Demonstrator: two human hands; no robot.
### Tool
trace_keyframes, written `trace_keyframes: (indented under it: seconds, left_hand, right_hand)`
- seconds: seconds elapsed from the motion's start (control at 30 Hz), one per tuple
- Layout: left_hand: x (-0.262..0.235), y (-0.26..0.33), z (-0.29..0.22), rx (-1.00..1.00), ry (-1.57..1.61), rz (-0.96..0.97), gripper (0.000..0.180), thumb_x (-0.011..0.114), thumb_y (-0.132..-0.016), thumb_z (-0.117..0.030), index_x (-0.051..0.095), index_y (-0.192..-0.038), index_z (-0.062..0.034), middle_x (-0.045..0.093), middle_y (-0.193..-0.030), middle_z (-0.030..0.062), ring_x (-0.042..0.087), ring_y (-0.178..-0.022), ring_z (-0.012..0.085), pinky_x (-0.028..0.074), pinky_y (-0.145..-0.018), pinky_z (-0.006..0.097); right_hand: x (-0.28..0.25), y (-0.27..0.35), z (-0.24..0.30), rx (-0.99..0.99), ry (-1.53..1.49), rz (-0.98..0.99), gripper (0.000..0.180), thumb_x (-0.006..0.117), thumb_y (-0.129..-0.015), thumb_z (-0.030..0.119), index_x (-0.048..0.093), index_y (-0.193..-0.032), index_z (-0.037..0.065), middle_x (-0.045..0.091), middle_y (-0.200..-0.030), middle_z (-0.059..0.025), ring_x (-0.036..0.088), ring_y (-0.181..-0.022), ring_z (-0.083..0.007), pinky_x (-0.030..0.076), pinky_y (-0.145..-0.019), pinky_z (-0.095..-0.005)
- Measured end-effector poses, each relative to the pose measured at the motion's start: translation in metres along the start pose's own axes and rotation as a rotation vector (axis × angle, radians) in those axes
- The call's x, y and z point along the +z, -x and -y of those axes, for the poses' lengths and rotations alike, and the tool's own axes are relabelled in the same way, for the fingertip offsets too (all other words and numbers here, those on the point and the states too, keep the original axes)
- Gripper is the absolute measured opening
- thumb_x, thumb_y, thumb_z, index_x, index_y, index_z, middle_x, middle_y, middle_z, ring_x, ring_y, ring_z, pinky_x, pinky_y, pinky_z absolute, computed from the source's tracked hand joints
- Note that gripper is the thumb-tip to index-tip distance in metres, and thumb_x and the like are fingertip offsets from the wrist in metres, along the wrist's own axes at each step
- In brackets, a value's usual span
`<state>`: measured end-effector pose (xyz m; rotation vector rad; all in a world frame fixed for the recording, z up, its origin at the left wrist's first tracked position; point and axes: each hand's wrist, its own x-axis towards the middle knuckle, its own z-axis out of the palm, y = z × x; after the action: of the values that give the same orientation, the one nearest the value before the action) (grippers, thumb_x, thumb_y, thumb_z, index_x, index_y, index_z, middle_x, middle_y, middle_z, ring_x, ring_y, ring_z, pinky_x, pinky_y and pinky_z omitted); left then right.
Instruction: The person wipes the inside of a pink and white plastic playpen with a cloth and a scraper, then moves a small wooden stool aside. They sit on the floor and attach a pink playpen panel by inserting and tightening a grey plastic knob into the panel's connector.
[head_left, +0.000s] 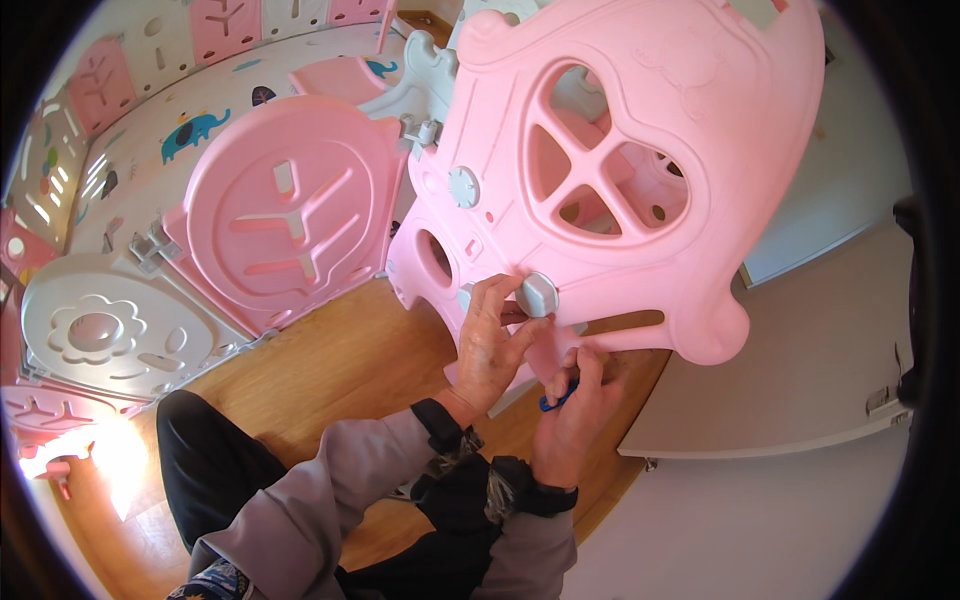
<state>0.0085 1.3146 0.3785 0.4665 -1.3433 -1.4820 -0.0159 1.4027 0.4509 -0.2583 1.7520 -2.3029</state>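
A large pink plastic panel point(640, 250) with a heart-shaped barred window leans in front of me. Low on it sits a round grey knob point(538, 296). My left hand point(488, 338) pinches this knob's left rim between fingers and thumb. Just below and to the right, my right hand point(578, 415) is closed around a small blue object point(557, 398), perhaps a tool handle; most of it is hidden by the fingers. Higher up on the panel is a second round grey knob point(463, 187).
A pink gate panel point(295, 215) and a grey panel with a flower shape point(100, 325) form a play fence at left, around a patterned mat point(240, 75). Wooden floor point(320, 350) lies beneath. A white cabinet door point(770, 350) stands at right. My bent knee point(205, 460) is at lower left.
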Motion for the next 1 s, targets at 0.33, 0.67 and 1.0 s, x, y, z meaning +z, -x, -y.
trace_keyframes:
  seconds: [0.33, 0.67, 1.0]
  left_hand:
    - [-0.014, 0.005, -0.008, -0.187, 0.141, 0.078, 0.053, 0.072, -0.093, -0.004, 0.053, -0.143, 0.0003, 0.052, -0.128, 0.0124, 0.066, -0.108, 0.0221, 0.057, -0.09, 0.035]
    - [-0.029, 0.002, 0.0, -0.434, 0.402, 0.06, 0.057, 0.056, -0.104, -0.029, 0.045, -0.148, 0.0061, 0.065, -0.126, 0.0143, 0.067, -0.108, 0.0251, 0.056, -0.095, 0.039]
    - [-0.033, 0.003, -0.011, -0.619, 0.622, 0.178, 0.042, 0.057, -0.106, -0.033, 0.055, -0.134, -0.0019, 0.066, -0.125, 0.0096, 0.067, -0.106, 0.0214, 0.055, -0.081, 0.035]
  right_hand:
    - [-0.004, -0.002, 0.0, 0.032, -0.036, -0.006, 0.013, 0.06, -0.097, 0.009, 0.05, -0.103, 0.006, 0.055, -0.08, -0.0012, 0.04, -0.054, -0.0046, 0.03, -0.049, -0.0224]
    - [-0.001, -0.002, 0.003, 0.013, -0.04, 0.013, 0.015, 0.06, -0.098, 0.009, 0.046, -0.103, 0.007, 0.053, -0.077, -0.0003, 0.038, -0.053, -0.0041, 0.029, -0.048, -0.0226]
    - [-0.002, -0.003, 0.001, 0.047, -0.064, 0.004, 0.018, 0.062, -0.097, 0.009, 0.045, -0.103, 0.008, 0.053, -0.076, -0.0001, 0.038, -0.052, -0.0045, 0.029, -0.047, -0.0224]
